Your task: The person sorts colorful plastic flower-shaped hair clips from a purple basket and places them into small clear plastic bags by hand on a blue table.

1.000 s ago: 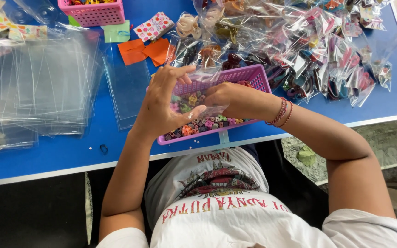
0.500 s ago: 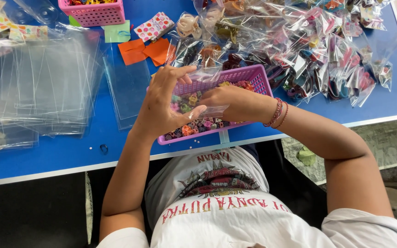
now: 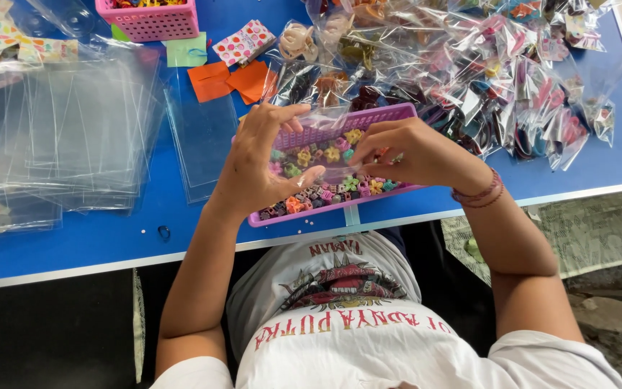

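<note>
Purple plastic basket (image 3: 390, 115) of small coloured clips (image 3: 325, 191) — sits on the blue table (image 3: 95, 245), directly before us. Our left hand (image 3: 253, 162) curls around a small clear bag (image 3: 318, 137), thumb and fingers pinching its mouth open above the basket. Our right hand (image 3: 404, 151), a moment ago sunk among the clips, has lifted out; its fingertips are now pinched shut on a few clips just beside the bag's opening — another pickup made, by our reading. Flat empty sleeves (image 3: 66, 137) lie stacked to the left; filled packets (image 3: 484, 72) heap at the far right. Orange paper squares (image 3: 228, 79) and a pink basket (image 3: 149, 18) rest beyond.
</note>
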